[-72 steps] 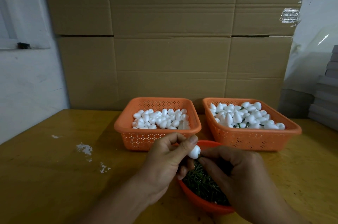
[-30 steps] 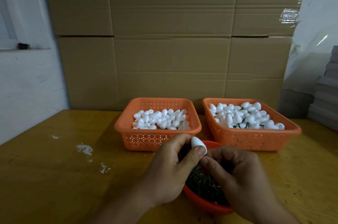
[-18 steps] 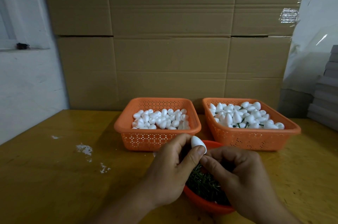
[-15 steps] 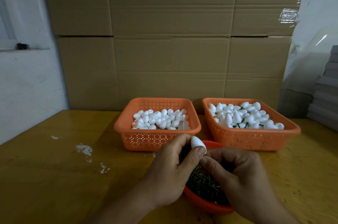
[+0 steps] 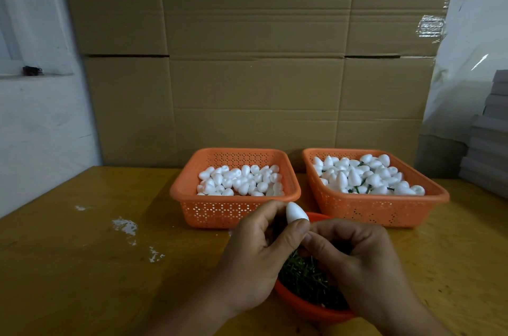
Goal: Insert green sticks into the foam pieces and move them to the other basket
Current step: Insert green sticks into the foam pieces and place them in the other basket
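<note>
Where the two hands met above the red bowl [image 5: 308,308], the left hand [image 5: 255,261] pinched one white foam piece [image 5: 296,214] between thumb and curled fingers, its pointed end upward, in front of the gap between the two baskets. Right hand [image 5: 365,267]: fingers curled, fingertips pressed against the left thumb just under the foam piece; whether a stick was pinched in them could not be told.

Red bowl: on the desk [image 5: 82,267], partly hidden beneath both hands, holding a heap of thin green sticks [image 5: 302,278].

Left orange basket [image 5: 217,212]: perforated walls, on the desk behind the hands, holding a layer of plain white foam pieces [image 5: 242,180].

Right orange basket [image 5: 371,212]: same pattern, just beside the left one, holding fitted foam pieces [image 5: 362,175] heaped higher, with dark green stick ends showing among them at the near side.

Desk: yellow-brown wood, with white flecks [image 5: 123,225] on its left part.

Backdrop: large cardboard cartons [image 5: 253,61] stacked behind the baskets; a pale wall [image 5: 33,121] at left; clear plastic sheeting [image 5: 467,61] and a stack of grey flat items [image 5: 492,138] at right.
</note>
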